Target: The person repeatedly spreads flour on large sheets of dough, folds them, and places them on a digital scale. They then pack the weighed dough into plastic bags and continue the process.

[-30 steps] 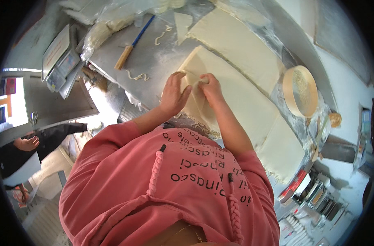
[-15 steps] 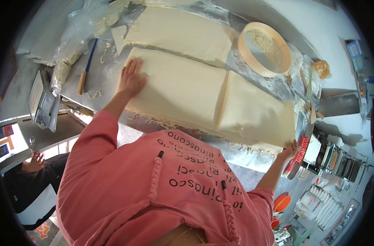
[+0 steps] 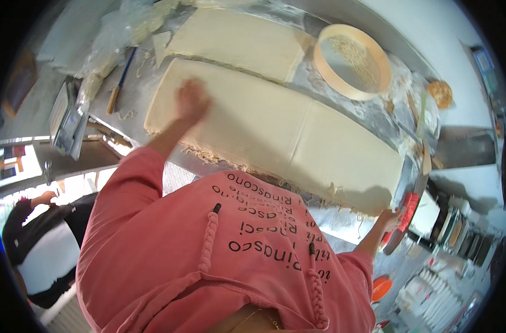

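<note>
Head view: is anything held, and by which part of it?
Left hand, over the dough sheet: nothing held. Right hand, near the red brush: cannot be told.

We can't tell if the blurry left hand (image 3: 193, 101) touches the dough sheet (image 3: 258, 125). Near side, the pink hoodie (image 3: 175, 244) gets cut off.

A pale, rectangular dough sheet (image 3: 264, 125) lies flat along the bench (image 3: 136, 95)'s near edge, faintly creased crosswise, its near side ragged. A red-bristled brush (image 3: 410, 208) rests at the bench's right end.
</note>
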Motion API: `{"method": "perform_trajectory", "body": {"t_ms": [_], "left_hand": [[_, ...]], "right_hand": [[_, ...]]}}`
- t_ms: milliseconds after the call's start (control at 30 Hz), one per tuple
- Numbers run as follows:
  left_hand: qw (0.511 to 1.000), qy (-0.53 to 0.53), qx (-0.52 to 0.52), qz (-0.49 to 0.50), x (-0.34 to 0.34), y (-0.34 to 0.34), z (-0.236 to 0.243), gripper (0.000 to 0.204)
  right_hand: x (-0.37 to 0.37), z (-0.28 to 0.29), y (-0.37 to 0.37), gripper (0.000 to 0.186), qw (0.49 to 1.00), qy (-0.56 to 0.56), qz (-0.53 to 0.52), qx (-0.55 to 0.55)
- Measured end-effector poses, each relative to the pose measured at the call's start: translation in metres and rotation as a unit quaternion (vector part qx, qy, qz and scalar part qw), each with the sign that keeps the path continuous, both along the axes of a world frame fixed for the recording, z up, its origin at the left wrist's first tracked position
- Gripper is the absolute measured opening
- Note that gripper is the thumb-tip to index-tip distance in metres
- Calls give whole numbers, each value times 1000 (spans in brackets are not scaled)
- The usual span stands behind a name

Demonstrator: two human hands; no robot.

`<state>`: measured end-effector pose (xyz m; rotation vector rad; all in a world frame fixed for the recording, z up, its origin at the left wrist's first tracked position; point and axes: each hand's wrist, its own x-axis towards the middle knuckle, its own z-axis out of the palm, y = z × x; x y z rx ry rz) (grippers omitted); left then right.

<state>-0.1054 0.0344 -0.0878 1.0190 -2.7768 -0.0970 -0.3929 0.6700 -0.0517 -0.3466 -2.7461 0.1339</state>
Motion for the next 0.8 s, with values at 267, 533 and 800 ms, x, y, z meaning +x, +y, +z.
{"method": "perform_trajectory", "body": {"t_ms": [267,533,800], "left_hand": [[983,-41,99,-148,-19,160,37,66],[992,4,101,-70,98,111,51,60],[997,43,59,-17,13,40,55,60]], "right_hand": [[66,14,-263,54,785,-110,610,7],[144,10,-316,59,699,-173,693,43],[54,-11,-347,53,681,-98,724,-41]]}}
